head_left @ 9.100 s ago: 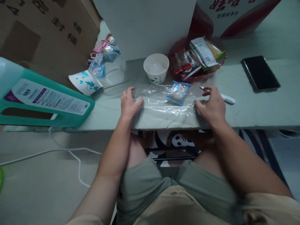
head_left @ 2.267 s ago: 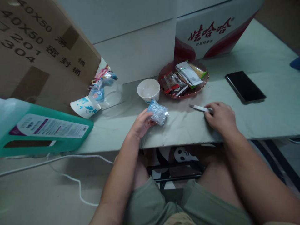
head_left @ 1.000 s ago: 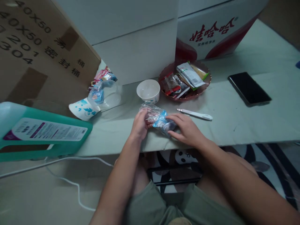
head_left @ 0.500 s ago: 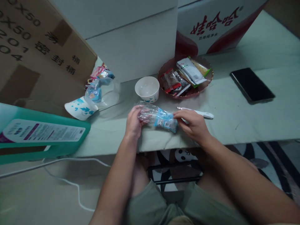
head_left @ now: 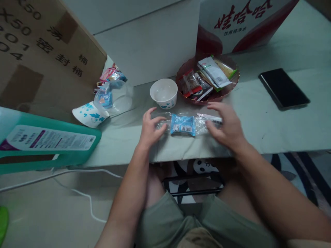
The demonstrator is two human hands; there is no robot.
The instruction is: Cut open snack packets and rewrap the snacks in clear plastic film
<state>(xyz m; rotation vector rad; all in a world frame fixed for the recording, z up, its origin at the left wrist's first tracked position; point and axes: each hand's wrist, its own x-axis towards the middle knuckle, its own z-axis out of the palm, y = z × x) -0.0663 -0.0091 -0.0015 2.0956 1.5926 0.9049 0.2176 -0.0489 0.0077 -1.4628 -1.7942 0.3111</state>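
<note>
Flanking one blue rectangular plastic packet [head_left: 183, 125] amid clear crinkled film [head_left: 200, 126] on the pale table [head_left: 271, 132]: left hand [head_left: 151, 129] and right hand [head_left: 226, 127], both spread open.
White-and-red carton [head_left: 243, 29] reads 饮用纯净水; brown cardboard box [head_left: 49, 57], 密封桶.

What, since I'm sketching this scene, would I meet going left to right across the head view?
Jug, plastic cup, left hand, blue packet, right hand, phone.
</note>
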